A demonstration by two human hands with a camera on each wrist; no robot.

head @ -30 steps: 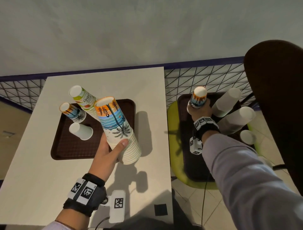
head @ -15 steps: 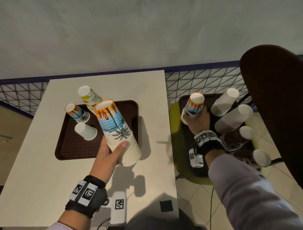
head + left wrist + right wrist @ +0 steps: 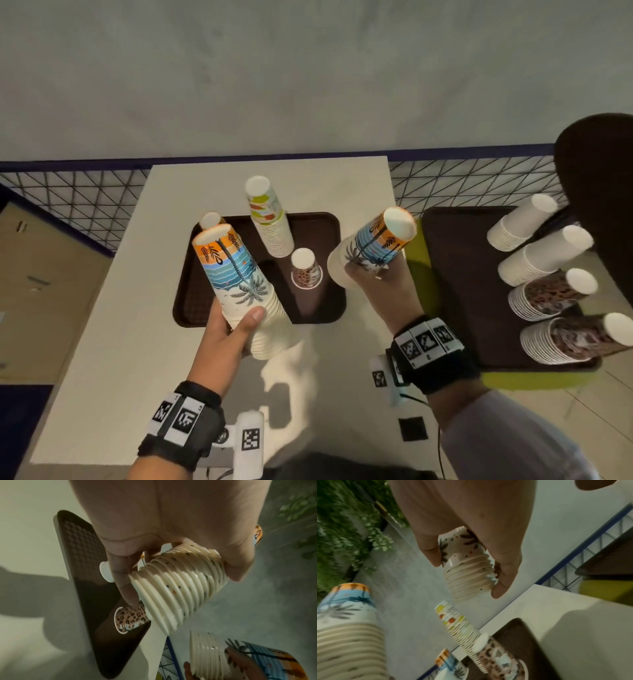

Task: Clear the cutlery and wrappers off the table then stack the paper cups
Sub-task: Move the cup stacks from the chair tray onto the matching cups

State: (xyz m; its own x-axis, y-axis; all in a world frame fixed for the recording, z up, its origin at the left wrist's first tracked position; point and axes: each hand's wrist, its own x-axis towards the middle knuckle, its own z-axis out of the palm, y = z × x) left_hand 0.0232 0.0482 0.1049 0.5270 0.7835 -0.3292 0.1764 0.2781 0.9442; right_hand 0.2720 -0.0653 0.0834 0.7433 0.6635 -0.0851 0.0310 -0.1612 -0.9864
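**Over the table: second palm-print stack brought across for joining**

Above the white table (image 3: 113, 308), both hands now carry inverted stacks of palm-print paper cups. The left hand (image 3: 226, 329) is clenched round the lower rims of the taller stack (image 3: 239, 287), thumb across the front, holding it tilted over the near edge of the brown tray (image 3: 325, 308) on the table. The right hand (image 3: 383, 287) grasps a shorter stack of the same print (image 3: 373, 250), tilted with its base pointing up and to the right, just right of that tray.

Change noted: half a second ago the right hand held this shorter stack over the second brown tray (image 3: 462, 308) on the green chair seat (image 3: 418, 274); one second ago likewise. It has since crossed to the table and sits near the left hand's stack, the two not touching. The left hand has kept its grip throughout.

Judgement: the matching prints are being merged, and one stack will probably be nested with the other next. The mouths will need lining up, or rims may catch.

Outstanding on the table tray: a fruit-print stack (image 3: 270, 222), a single leopard-print cup (image 3: 305, 270), and one more cup (image 3: 210, 221) mostly hidden behind the left stack. On the chair tray, two white stacks (image 3: 520, 222) and two leopard-print stacks (image 3: 551, 294) lie sorted. No cutlery or wrappers are visible.
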